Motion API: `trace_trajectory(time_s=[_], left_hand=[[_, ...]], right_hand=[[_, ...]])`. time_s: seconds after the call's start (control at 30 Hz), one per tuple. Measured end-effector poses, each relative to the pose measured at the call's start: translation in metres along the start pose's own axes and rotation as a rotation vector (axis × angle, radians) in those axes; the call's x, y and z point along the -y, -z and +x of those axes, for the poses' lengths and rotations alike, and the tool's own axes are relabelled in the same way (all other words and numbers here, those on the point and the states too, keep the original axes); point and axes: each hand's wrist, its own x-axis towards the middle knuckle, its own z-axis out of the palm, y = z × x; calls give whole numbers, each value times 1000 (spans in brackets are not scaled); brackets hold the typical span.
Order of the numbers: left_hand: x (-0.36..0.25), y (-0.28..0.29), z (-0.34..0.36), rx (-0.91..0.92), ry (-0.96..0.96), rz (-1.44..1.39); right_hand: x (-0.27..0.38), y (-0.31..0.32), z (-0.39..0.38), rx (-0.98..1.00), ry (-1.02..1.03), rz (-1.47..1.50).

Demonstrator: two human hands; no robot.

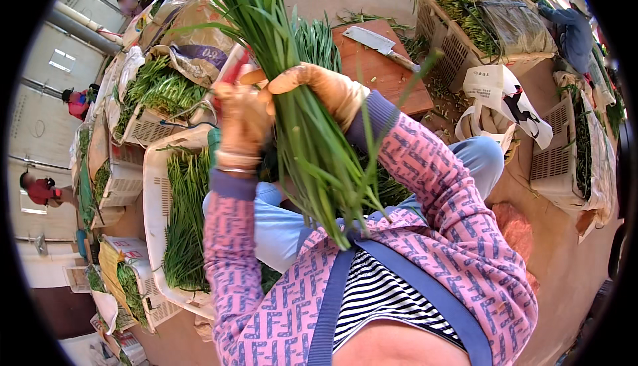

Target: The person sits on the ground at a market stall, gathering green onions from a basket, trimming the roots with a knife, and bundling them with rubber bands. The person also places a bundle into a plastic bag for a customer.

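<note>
A thick bunch of long green garlic chives [302, 143] is held up in front of my chest, its ends reaching the top of the view. My right hand [319, 90], in an orange-tan glove, is closed around the bunch. Right beside it on the left is my gloved left hand [242, 123], raised and smeared by motion. Its fingers meet the side of the bunch, but whether they hold anything is unclear. A blurred red strip shows just behind these fingers. More chives [316, 44] lie past the bunch, next to the board.
A wooden cutting board [409, 93] bears a cleaver [372, 39]. At my left stands a white crate [157, 233] of chives. Stacked crates [149, 130] line the left; another loaded crate [458, 50] is far right. A white bag [495, 90] lies nearby. Other people are farther off.
</note>
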Motion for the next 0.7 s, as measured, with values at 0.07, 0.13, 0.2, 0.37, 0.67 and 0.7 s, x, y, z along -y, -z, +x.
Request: trace_trajectory(time_s=[0.07,0.13,0.2,0.37,0.67,0.7], left_hand=[[23,-20,-4,40,-83,16],[21,-34,-11,-77,-43,-95],[29,-24,-7,-53,71,-274],[38,-17,-9,-1,141,-393],[57,-4,-9,-111,-37,-657],[52,2,-14,-109,-82,-690]], right_hand=[[0,-21,3,-34,131,-229],[5,-15,20,-24,415,-794],[16,-3,31,-46,570,-1421],[39,22,62,64,-17,-1877],[76,7,7,-524,-99,-1397],[79,23,-25,-535,204,-1255]])
